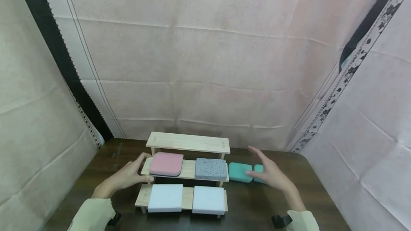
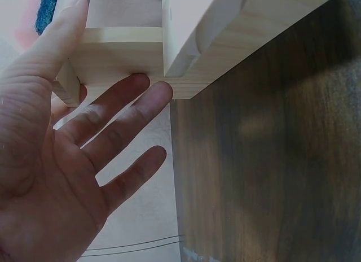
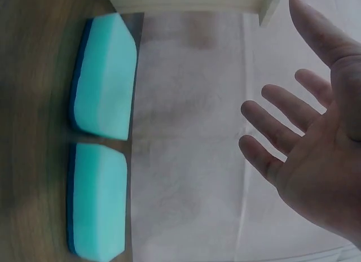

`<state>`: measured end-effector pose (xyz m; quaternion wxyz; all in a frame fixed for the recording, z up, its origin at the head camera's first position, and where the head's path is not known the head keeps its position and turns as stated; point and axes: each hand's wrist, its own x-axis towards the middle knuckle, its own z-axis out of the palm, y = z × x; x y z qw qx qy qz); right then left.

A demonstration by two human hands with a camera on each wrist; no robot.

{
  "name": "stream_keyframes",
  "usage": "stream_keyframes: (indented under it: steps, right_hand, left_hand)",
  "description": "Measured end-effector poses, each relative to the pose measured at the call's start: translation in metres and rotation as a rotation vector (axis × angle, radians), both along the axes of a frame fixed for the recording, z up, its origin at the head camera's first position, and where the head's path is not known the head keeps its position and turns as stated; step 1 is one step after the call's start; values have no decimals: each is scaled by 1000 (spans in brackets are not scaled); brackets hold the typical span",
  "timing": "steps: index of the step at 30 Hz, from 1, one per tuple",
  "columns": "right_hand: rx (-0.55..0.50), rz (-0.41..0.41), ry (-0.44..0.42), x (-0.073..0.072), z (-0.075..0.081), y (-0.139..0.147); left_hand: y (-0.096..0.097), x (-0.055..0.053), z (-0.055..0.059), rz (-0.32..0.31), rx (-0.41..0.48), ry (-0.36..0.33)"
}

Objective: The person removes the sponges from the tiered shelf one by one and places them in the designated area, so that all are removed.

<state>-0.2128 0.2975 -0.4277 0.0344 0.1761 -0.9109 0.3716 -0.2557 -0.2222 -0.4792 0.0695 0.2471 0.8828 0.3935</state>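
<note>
A three-tier wooden rack (image 1: 187, 142) stands on the table. My left hand (image 1: 130, 174) is at the left end of its middle tier, thumb in front and index finger behind, pinching the board end; the other fingers (image 2: 132, 123) extend loosely beside the wood. A pink sponge (image 1: 166, 163) and a speckled grey-blue sponge (image 1: 210, 168) lie on the middle tier. Two white sponge blocks (image 1: 165, 197) sit on the lowest tier. To the rack's right, my right hand (image 1: 271, 172) hovers with spread fingers, holding nothing, near two teal sponges (image 3: 104, 75) with dark undersides.
Under everything is a dark brown wooden table (image 1: 253, 209). Pale cloth (image 1: 205, 63) hangs behind it and along both sides. The rack's top tier carries nothing.
</note>
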Motion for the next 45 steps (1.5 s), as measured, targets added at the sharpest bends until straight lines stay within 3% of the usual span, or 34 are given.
stream_keyframes:
  steps: [7, 16, 32, 45]
  right_hand:
    - [9, 35, 3, -6, -2, -16]
    - [-43, 60, -68, -10, -11, -34]
    - [-96, 141, -119, -11, -17, -54]
    - [-85, 141, -133, -12, -27, -70]
  left_hand:
    - [0, -3, 3, -12, -7, 27]
    - [2, -2, 4, -22, 3, 15]
    - [3, -1, 4, -9, -2, 8]
    - [0, 1, 0, -3, -7, 14]
